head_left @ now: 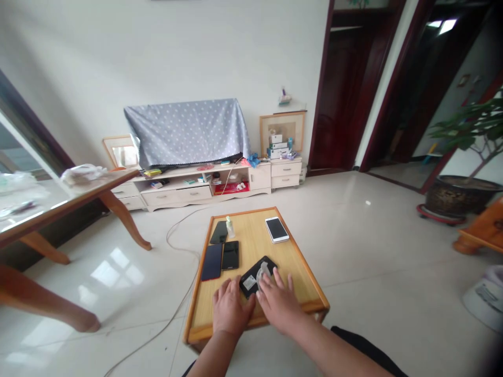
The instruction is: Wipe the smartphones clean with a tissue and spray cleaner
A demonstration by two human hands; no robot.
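A black phone (270, 261) lies face down and slantwise near the front of the small wooden table (251, 222), a pale label on its back. My left hand (231, 309) grips its left end, thumb and fingers at the edges. Under the fingertips of my right hand (281, 303) is a crumpled whitish tissue (262, 271), pressed against the phone's back. Left of them lie a black phone (230, 255), a dark blue phone (211, 263) and a dark grey phone (219, 233). Beside these stands a small clear bottle (230, 228) with a greenish top.
A white phone (277, 230) rests at the table's far right. A larger wooden table (126, 180) with plastic bags stands to the left, and a cable (173, 314) crosses the floor. Beyond is a low white cabinet (176, 196); a potted plant (456, 196) stands right.
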